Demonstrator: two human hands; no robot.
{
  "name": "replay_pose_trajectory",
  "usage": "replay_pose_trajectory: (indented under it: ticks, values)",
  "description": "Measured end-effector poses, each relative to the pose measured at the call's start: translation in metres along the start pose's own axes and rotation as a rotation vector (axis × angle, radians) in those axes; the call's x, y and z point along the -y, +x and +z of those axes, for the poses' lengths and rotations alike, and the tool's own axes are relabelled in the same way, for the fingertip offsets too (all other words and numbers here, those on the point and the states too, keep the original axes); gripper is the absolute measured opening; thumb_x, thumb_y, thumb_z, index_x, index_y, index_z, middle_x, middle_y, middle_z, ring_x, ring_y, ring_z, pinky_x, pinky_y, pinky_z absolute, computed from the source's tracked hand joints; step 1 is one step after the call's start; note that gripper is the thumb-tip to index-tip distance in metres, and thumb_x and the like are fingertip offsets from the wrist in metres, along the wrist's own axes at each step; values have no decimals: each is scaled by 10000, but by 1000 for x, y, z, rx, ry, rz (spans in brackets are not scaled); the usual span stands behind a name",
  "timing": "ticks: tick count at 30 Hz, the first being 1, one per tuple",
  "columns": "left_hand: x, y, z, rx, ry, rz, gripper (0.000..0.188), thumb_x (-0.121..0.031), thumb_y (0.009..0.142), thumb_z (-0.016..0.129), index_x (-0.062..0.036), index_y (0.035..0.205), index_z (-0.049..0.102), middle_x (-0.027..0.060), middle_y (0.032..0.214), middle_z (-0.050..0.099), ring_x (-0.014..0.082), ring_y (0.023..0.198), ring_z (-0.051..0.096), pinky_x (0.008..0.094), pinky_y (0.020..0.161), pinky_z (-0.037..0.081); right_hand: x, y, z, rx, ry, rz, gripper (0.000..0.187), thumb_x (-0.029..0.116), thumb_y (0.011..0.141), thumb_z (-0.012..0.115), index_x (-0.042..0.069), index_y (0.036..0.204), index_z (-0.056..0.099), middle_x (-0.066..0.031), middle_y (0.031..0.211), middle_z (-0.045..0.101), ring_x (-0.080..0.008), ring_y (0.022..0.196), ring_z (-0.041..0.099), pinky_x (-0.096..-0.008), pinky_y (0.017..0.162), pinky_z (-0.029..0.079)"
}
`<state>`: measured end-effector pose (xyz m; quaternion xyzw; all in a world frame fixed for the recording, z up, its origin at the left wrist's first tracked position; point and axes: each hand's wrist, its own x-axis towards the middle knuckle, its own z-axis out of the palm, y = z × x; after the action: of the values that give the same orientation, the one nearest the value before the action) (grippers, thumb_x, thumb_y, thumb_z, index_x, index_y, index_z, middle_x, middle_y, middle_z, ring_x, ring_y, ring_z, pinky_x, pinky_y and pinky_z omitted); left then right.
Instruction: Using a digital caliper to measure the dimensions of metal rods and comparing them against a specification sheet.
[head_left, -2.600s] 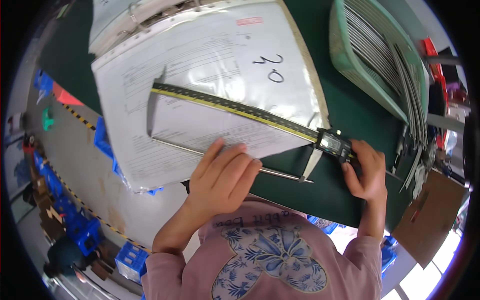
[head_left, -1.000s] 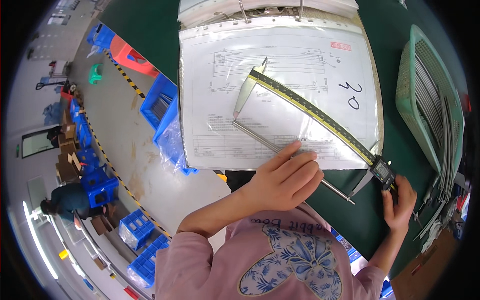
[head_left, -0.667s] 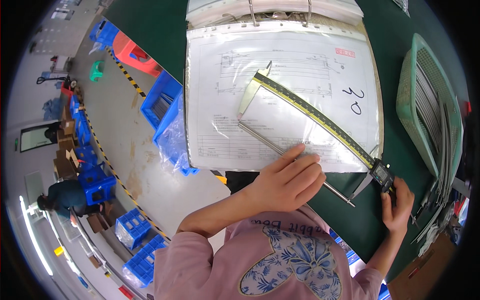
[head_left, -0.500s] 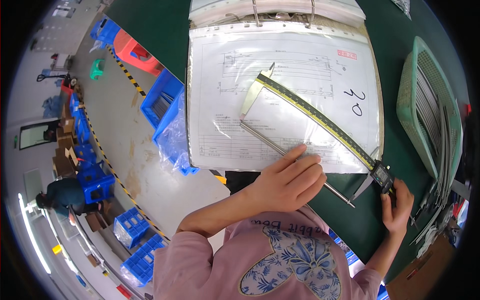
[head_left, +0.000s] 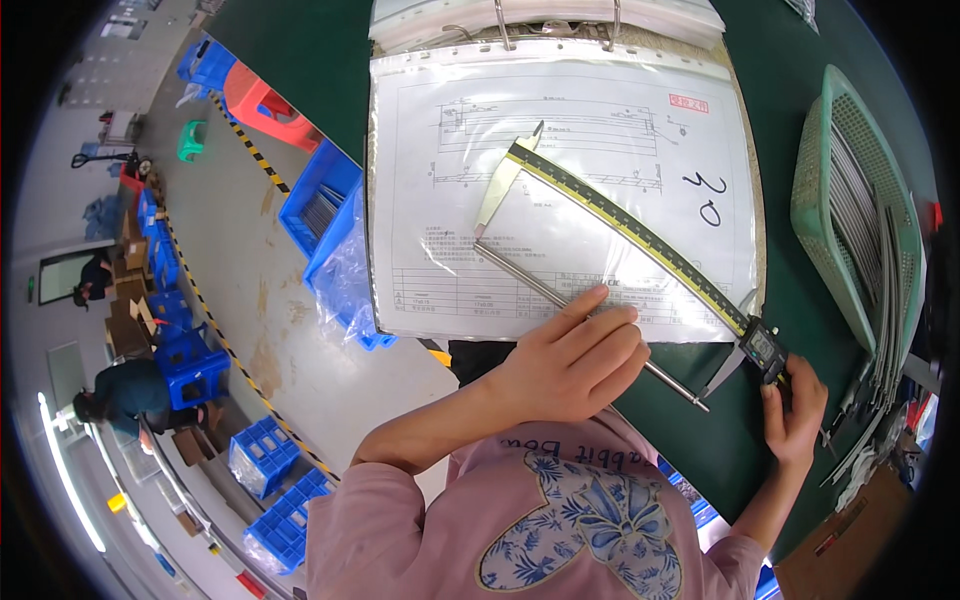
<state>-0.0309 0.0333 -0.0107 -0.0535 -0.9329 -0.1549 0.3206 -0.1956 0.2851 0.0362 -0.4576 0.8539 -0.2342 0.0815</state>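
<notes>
My left hand (head_left: 582,358) is closed around the middle of a thin metal rod (head_left: 520,273), which slants from the page down to the right. The rod's upper end meets the fixed jaw of a long digital caliper (head_left: 630,237); its lower end lies close to the sliding jaw, and I cannot tell if they touch. My right hand (head_left: 795,408) pinches the caliper by its black display head (head_left: 763,350). Beneath both tools lies an open ring binder (head_left: 410,300) with a technical drawing in a clear sleeve.
A green mesh basket (head_left: 808,190) of metal rods stands on the right of the dark green table (head_left: 690,372). More rods lie in a blue bin (head_left: 300,205) beyond the left edge, near a red stool (head_left: 245,95). A person (head_left: 130,393) sits far left.
The binder, caliper and rod have shifted slightly left in the picture. Both hands keep their grip. In the left background, another person has come further into sight.
</notes>
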Motion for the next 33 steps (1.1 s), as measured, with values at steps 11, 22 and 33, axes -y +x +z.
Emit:
replay_pose_trajectory:
  ticks: [11, 22, 33]
  values:
    - [13, 2, -14, 68, -19, -3, 83, -101, 730, 644, -95, 813, 642, 43, 882, 579, 203, 885, 617, 426, 866, 490, 12, 13, 4, 0, -9, 29, 270, 128, 692, 663, -6, 899, 555, -104, 677, 531, -234, 485, 524, -320, 449, 391]
    - [10, 4, -17, 104, -8, -21, 91, -120, 741, 657, -104, 830, 648, 24, 870, 590, 195, 886, 615, 426, 870, 480, 13, 14, 0, -4, -69, 31, 291, 212, 690, 703, 22, 869, 576, -90, 677, 551, -258, 510, 539, -331, 456, 401]
    - [10, 4, -18, 119, 0, -30, 99, -131, 760, 663, -105, 854, 649, 21, 891, 579, 199, 892, 612, 439, 891, 469, 13, 14, 2, -33, -72, 27, 305, 245, 667, 721, 32, 828, 572, -82, 662, 552, -260, 513, 545, -336, 455, 410]
